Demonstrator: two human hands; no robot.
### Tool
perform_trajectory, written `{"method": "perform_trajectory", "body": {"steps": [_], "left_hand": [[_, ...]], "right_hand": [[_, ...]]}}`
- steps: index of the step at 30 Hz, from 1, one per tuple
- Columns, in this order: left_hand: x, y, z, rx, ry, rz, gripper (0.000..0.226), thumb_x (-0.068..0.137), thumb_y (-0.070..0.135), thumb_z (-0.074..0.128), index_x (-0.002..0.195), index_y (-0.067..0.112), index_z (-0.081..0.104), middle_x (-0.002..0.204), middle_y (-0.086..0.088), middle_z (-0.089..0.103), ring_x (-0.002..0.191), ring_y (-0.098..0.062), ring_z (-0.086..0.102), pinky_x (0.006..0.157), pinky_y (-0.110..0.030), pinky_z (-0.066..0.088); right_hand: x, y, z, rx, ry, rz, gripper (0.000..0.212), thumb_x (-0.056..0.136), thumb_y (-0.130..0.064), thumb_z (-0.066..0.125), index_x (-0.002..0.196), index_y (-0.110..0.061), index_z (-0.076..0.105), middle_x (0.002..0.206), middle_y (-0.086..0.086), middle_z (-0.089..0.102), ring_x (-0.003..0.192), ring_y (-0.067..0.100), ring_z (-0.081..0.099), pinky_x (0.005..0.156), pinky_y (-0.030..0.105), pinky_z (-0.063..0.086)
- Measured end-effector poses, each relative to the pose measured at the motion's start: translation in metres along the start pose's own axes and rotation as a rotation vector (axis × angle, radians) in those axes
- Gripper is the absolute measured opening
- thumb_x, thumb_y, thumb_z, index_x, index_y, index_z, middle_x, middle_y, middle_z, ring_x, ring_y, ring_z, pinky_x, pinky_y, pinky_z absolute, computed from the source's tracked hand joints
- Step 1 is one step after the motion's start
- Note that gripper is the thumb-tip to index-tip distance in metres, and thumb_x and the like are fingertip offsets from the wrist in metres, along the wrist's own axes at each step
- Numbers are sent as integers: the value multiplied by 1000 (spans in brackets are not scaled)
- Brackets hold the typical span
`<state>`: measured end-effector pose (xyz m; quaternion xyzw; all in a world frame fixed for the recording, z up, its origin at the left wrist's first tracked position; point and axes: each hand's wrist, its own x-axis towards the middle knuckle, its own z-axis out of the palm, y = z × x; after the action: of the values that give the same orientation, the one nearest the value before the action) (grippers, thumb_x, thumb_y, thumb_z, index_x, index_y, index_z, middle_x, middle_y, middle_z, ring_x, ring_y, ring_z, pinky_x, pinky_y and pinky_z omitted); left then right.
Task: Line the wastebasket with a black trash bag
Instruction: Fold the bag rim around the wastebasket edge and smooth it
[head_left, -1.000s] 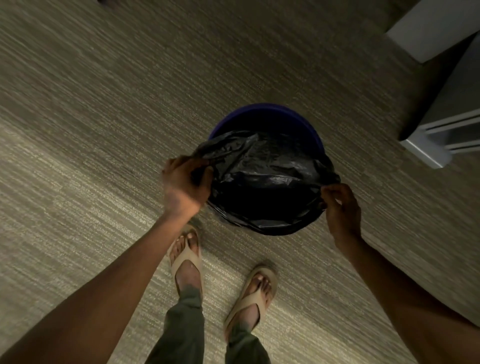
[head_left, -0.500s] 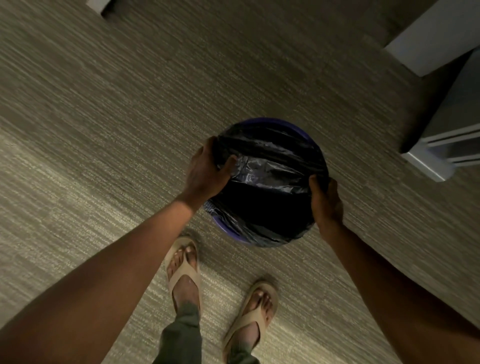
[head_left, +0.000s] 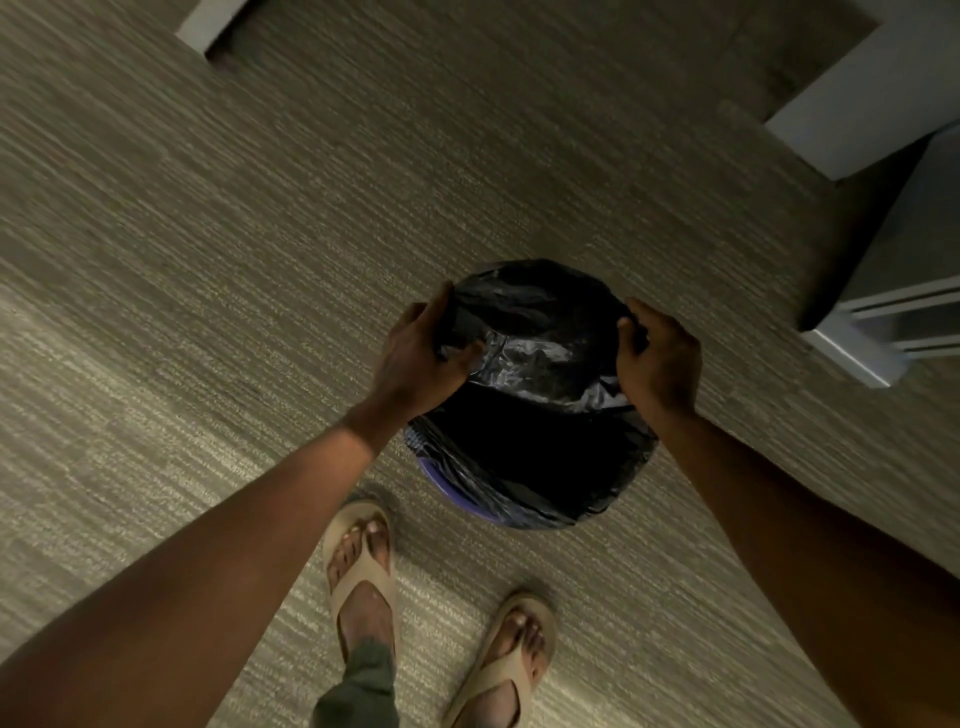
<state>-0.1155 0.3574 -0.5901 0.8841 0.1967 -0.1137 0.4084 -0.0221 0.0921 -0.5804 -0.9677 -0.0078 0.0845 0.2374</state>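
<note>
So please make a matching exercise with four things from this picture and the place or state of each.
Things:
1. left hand
2. right hand
3. wastebasket
4. sandals

Descriptions:
A. only a purple strip of rim shows at the near side
B. on the carpet, below the basket in the picture
C. grips the trash bag on its left edge
D. grips the bag on its right edge

Pairs: 1-C, 2-D, 3-A, 4-B

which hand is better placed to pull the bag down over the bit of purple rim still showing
Left, probably. The purple rim shows only at the near-left edge, below the left hand. The right hand grips the trash bag on the opposite side, where the plastic already covers the wastebasket.
</note>
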Motion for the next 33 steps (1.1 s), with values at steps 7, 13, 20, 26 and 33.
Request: {"method": "perform_trajectory", "body": {"steps": [7,13,20,26,33], "left_hand": [[23,9,-11,-99,-85,-123,52,94,60,59,137,30,59,121,-8,73,116,-28,67,94,-33,51],[21,8,-18,-154,99,-246,66,89,68,56,134,20,65,119,-13,64,108,-30,65,94,-37,52],[-82,12,-11,-86,226,-386,74,80,48,79,142,18,51,115,-13,64,103,-29,62,81,-32,45],[-115,-8,-1,-465,223,-510,47,90,0,70,135,5,58,74,-6,62,66,-13,59,58,-9,51],[-130,-45,4,-832,121,-747,54,86,-26,57,130,4,59,83,-10,67,85,-23,67,69,-23,60]], "right_hand": [[29,-34,0,-34,-263,165,68,109,-50,22,122,0,67,129,29,65,120,45,60,99,43,43],[33,-27,4,-44,-67,70,60,107,-51,31,133,-6,62,131,27,63,120,42,59,95,43,46],[-75,-39,-7,127,53,-355,21,100,-30,62,100,-10,70,94,6,69,86,25,65,70,43,55],[-182,-47,31,-84,-405,-363,38,86,-38,69,117,-17,73,109,4,70,104,28,64,87,41,55],[-211,-43,47,-159,-292,-538,9,79,-19,73,87,-21,73,89,1,64,92,29,61,77,37,41]]}}
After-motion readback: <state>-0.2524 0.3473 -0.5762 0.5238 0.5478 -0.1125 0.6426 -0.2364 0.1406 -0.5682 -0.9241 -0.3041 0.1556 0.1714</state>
